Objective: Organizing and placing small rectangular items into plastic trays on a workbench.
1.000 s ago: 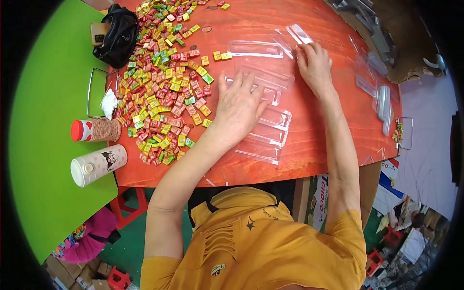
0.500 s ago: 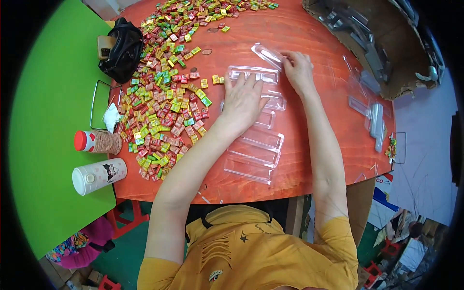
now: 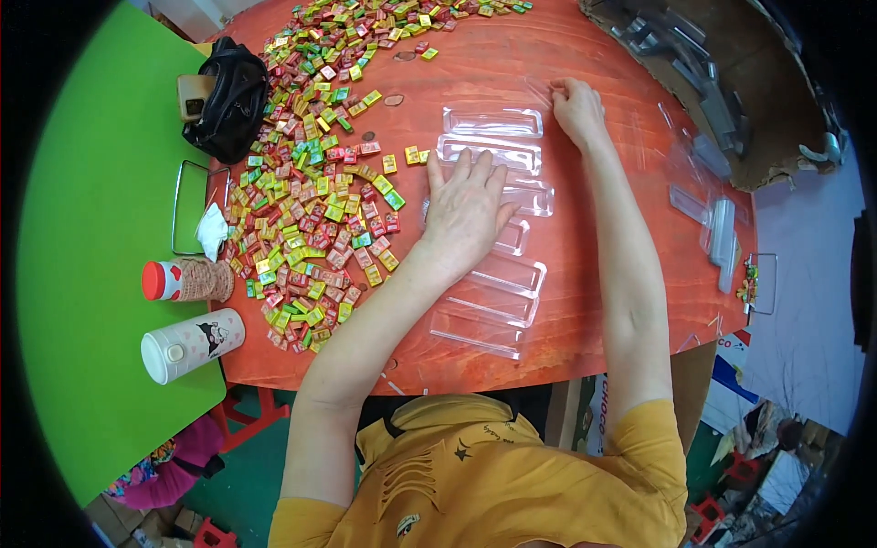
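Observation:
Several clear plastic trays lie in a column on the red-orange table, from the farthest tray (image 3: 493, 122) to the nearest tray (image 3: 480, 340). My left hand (image 3: 466, 205) rests on the middle of the column, its fingers spread and touching a tray (image 3: 512, 157). Beyond it and to the right, my right hand (image 3: 578, 111) has its fingers bent together at a faint, see-through plastic piece (image 3: 537, 91), whose shape is hard to make out. Small wrapped candies (image 3: 315, 219) in red, yellow and green are heaped left of the trays.
At the far right stands an open cardboard box (image 3: 731, 82) with clear plastic pieces inside. More clear trays (image 3: 722, 233) lie near the right edge. Left are a black bag (image 3: 233, 100), a white cup (image 3: 194, 345), a red-lidded jar (image 3: 187, 280) and a metal wire frame (image 3: 175, 205).
The tray that was tilted in my right hand now lies flat at the far end of the column. My right hand has moved slightly farther away. My left hand stays on the trays.

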Motion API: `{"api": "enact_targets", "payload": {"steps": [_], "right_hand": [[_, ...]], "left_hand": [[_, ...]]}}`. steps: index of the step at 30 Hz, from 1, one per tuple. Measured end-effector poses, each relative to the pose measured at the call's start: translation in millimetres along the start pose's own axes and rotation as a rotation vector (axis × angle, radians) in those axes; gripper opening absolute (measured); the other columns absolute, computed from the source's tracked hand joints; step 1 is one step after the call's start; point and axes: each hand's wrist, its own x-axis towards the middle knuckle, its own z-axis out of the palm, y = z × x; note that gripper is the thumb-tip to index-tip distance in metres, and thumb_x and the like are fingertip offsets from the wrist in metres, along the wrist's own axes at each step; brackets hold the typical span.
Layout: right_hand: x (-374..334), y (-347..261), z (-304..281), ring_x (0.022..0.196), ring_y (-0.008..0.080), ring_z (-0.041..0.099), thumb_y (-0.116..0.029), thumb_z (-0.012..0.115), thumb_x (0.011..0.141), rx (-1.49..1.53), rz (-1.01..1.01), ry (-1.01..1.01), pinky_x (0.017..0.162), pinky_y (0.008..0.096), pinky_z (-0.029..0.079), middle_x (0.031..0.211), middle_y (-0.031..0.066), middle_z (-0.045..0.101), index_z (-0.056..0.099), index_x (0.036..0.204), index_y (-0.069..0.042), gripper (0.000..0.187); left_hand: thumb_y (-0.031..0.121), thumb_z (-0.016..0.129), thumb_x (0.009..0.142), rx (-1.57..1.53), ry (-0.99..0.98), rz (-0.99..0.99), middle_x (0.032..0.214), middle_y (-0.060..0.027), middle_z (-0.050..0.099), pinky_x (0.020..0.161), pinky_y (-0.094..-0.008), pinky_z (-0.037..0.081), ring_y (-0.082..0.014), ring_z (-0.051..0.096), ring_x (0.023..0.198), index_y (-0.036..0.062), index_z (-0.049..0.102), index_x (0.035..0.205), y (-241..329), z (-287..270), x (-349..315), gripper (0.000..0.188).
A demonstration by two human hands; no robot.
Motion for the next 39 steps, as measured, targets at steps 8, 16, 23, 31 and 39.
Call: {"api": "enact_targets", "payload": {"steps": [8, 16, 23, 31, 39], "right_hand": [[-11.3, -22.2, -4.8, 0.127, 0.0386, 0.06, -0.043, 0.07, 0.098, 0.014, -0.105, -0.022, 0.109, 0.0557, 0.046, 0.129, 0.0156, 0.07, 0.078, 0.123, -0.011, 0.042], [-2.4, 2.3, -15.9, 0.096, 0.0307, 0.073, -0.031, 0.081, 0.087, 0.176, -0.102, -0.182, 0.089, 0.0405, 0.057, 0.109, 0.0174, 0.075, 0.071, 0.12, 0.001, 0.048], [25.7, -2.0, -17.2, 0.114, 0.0344, 0.066, -0.014, 0.073, 0.09, 0.041, -0.516, 0.15, 0.095, 0.0443, 0.053, 0.121, 0.0165, 0.068, 0.068, 0.122, -0.008, 0.033], [3.6, -62.0, 22.5, 0.122, 0.037, 0.062, -0.024, 0.073, 0.096, -0.287, -0.576, 0.083, 0.099, 0.0553, 0.049, 0.128, 0.0144, 0.066, 0.067, 0.131, -0.016, 0.037], [-53.7, -54.6, 9.2, 0.132, 0.0374, 0.057, -0.036, 0.068, 0.1, -0.019, -0.45, 0.086, 0.107, 0.059, 0.043, 0.141, 0.0158, 0.061, 0.066, 0.138, -0.017, 0.042]], "left_hand": [[0.04, 0.07, 0.099, -0.022, 0.079, 0.02, 0.156, -0.024, 0.05, 0.122, -0.0733, 0.019, -0.0441, 0.042, 0.148, 0.0027, 0.061, 0.143, -4.3, -21.4, -23.6, 0.059], [0.037, 0.074, 0.096, -0.075, 0.096, -0.063, 0.152, -0.0218, 0.053, 0.122, -0.0711, 0.017, -0.0408, 0.044, 0.146, 0.0045, 0.064, 0.138, -7.0, -64.7, -84.7, 0.054], [0.034, 0.075, 0.095, -0.115, 0.105, -0.067, 0.143, -0.0202, 0.057, 0.121, -0.07, 0.021, -0.038, 0.048, 0.141, 0.0013, 0.068, 0.131, -2.6, -56.0, -92.5, 0.048], [0.048, 0.071, 0.096, 0.003, 0.003, -0.063, 0.153, -0.0228, 0.053, 0.12, -0.0669, 0.026, -0.0401, 0.044, 0.147, -0.0027, 0.062, 0.139, 28.8, -14.7, -71.8, 0.067], [0.051, 0.071, 0.095, 0.071, 0.049, -0.083, 0.154, -0.0246, 0.052, 0.122, -0.0675, 0.022, -0.0415, 0.041, 0.149, -0.0035, 0.059, 0.143, 41.2, -11.6, -65.7, 0.074]]}}
